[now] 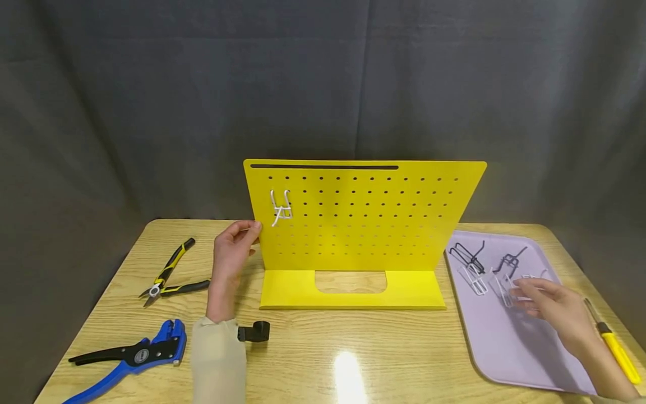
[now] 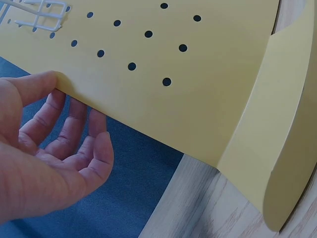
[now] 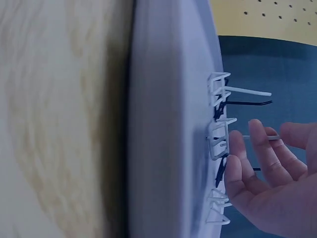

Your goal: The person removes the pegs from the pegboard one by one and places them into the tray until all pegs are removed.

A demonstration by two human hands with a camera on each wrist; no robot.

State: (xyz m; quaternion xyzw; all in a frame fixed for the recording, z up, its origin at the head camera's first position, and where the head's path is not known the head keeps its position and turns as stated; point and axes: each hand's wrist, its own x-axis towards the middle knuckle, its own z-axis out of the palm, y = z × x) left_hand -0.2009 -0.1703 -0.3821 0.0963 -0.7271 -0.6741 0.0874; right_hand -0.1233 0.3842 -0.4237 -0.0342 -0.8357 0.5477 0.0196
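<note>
My left hand (image 1: 234,247) grips the left edge of a yellow pegboard (image 1: 353,224), thumb on the front and curled fingers behind. A white wire hook (image 1: 282,210) hangs in the board's upper left holes; part of it also shows in the left wrist view. Over a pale purple tray (image 1: 525,348) at the right, my right hand (image 1: 560,308) reaches among the pegboard hooks. Its fingers are loosely bent around the prong of a white hook (image 3: 218,141), thumb tip apart from the fingers. Black hooks (image 1: 466,258) and another white hook (image 1: 473,280) lie beside it.
Yellow-and-black cutting pliers (image 1: 169,269) and a blue wire stripper (image 1: 146,353) lie on the wooden table (image 1: 303,359) at the left. A yellow-handled screwdriver (image 1: 618,353) lies right of the tray. Behind the table hangs a dark curtain (image 1: 323,84).
</note>
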